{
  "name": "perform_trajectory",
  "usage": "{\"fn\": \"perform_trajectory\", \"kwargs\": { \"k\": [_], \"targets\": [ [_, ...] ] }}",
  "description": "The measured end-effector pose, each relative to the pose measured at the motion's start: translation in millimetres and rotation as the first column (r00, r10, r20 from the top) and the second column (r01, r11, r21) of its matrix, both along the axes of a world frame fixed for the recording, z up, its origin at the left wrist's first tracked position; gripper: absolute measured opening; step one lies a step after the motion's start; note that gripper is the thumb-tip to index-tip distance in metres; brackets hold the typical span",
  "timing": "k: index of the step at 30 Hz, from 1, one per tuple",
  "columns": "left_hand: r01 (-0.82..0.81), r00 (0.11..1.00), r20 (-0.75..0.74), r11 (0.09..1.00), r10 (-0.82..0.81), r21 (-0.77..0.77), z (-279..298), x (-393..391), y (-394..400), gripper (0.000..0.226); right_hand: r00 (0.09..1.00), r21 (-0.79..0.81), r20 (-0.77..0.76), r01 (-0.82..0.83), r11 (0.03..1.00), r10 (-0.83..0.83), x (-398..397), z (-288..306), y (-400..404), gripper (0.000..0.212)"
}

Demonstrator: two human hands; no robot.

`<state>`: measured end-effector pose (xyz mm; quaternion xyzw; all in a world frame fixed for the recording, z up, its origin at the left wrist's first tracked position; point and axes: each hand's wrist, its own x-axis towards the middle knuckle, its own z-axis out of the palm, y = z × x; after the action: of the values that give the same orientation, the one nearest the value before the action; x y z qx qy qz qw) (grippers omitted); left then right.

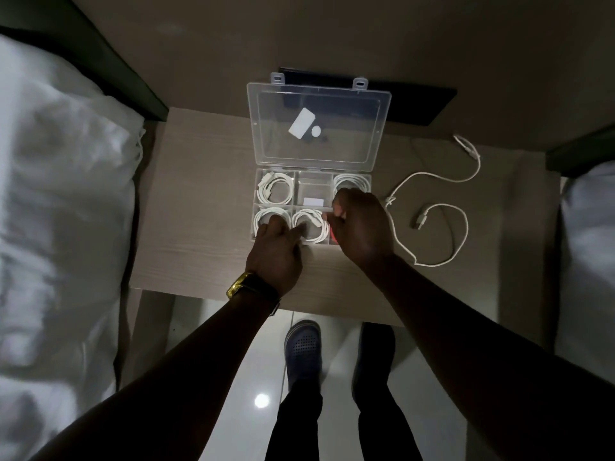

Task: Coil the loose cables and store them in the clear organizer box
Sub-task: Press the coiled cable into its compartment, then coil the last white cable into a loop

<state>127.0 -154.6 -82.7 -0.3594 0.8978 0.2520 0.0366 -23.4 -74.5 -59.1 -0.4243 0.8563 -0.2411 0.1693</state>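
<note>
Loose cable (442,207) lies uncoiled on desk (199,207), just right of organizer box (256,202); four coils already sit in box compartments.

Head view: left hand (274,247) presses front-middle coil (311,226), fingers spread, grasping nothing. Right hand (361,224) clenched over box's right side; contents cannot tell.

Judgement: cable light, limp, springy; pinch near plug end (420,221), loop it.

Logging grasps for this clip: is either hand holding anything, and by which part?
Left hand presses fingertips on the coiled white cable in the clear plastic organizer box, no closed grip. Right hand is curled; whether it holds anything cannot be told.
</note>
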Motion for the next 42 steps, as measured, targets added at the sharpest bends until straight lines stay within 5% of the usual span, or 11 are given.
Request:
{"fn": "perform_trajectory", "kwargs": {
  "k": [6,13,16,20,23,25,27,29,34,39,42],
  "targets": [
    [-0.076,0.985,-0.159,0.992,0.06,-0.098,9,-2,4,0.036,0.953,-0.12,-0.084,0.281,0.952,-0.292,-76,5,57,0.007],
    [-0.056,0.94,-0.335,0.998,0.06,0.021,36,-50,48,0.033,0.955,0.493,-0.226,0.284,0.823,-0.194,-129,-46,135,0.024],
    [0.019,0.915,-0.402,0.992,0.033,0.126,51,-86,67,0.028,0.989,0.131,0.051,0.131,0.983,-0.139,-126,-37,149,0.017],
    [0.263,0.91,-0.401,0.895,-0.106,0.361,70,-131,88,0.032,0.939,-0.312,0.344,0.132,0.941,-0.018,-121,-1,159,0.01],
    [0.135,0.938,-0.292,0.574,0.19,0.807,89,-152,110,0.035,0.966,-0.398,0.25,0.165,0.903,-0.066,-134,27,166,0.011],
    [0.069,0.871,-0.131,0.146,0.474,0.987,104,-157,119,0.037,0.969,-0.394,0.212,0.203,0.896,-0.127,-141,40,170,0.01],
    [0.197,0.783,0.005,-0.255,0.622,0.947,117,-161,119,0.036,0.952,-0.371,0.273,0.238,0.898,-0.139,-137,49,172,0.019],
    [0.382,0.651,0.056,-0.39,0.757,0.838,126,-166,110,0.033,0.938,-0.305,0.336,0.195,0.932,-0.086,-124,54,176,0.026],
    [0.396,0.442,-0.022,-0.173,0.897,0.902,126,-180,89,0.029,0.921,-0.099,0.34,-0.166,0.981,0.19,-97,64,204,0.028],
    [0.149,0.852,-0.409,0.599,0.326,0.787,108,-172,131,0.027,0.872,-0.203,0.15,-0.434,0.878,0.466,-130,96,200,0.024],
    [0.053,0.911,-0.202,0.384,0.359,0.922,111,-163,148,0.04,0.905,-0.247,0.042,-0.401,0.882,0.424,-161,105,189,0.018]
  ]
}}
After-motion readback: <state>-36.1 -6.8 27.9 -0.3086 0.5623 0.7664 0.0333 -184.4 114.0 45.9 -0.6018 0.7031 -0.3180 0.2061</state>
